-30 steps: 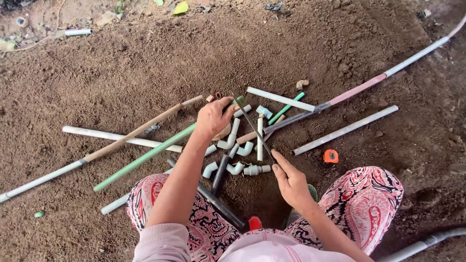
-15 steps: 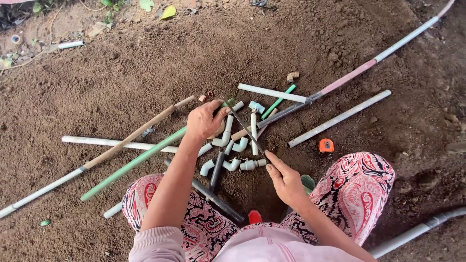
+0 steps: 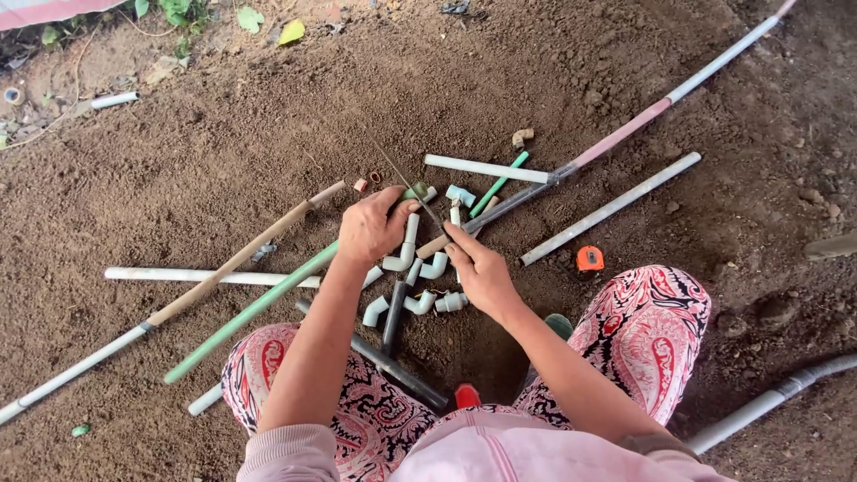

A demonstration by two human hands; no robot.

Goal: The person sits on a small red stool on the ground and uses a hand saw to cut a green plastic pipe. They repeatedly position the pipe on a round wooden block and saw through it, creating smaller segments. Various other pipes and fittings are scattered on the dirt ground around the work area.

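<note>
L hand [image 3: 370, 228] & R hand [image 3: 478, 268], just apart, both pinch thin dark metal blade [image 3: 412, 192] over grey plastic pipe elbows [image 3: 420, 268]; looks light, springy—grip ends.

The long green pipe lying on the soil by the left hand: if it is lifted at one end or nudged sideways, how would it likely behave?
The green pipe looks straight and rigid, so it would probably lift as one stiff piece, perhaps sagging slightly given its length. Being a thin plastic-looking tube, it is likely light. It is round, but the loose soil and the brown pipe across it would likely stop it rolling far.
</note>
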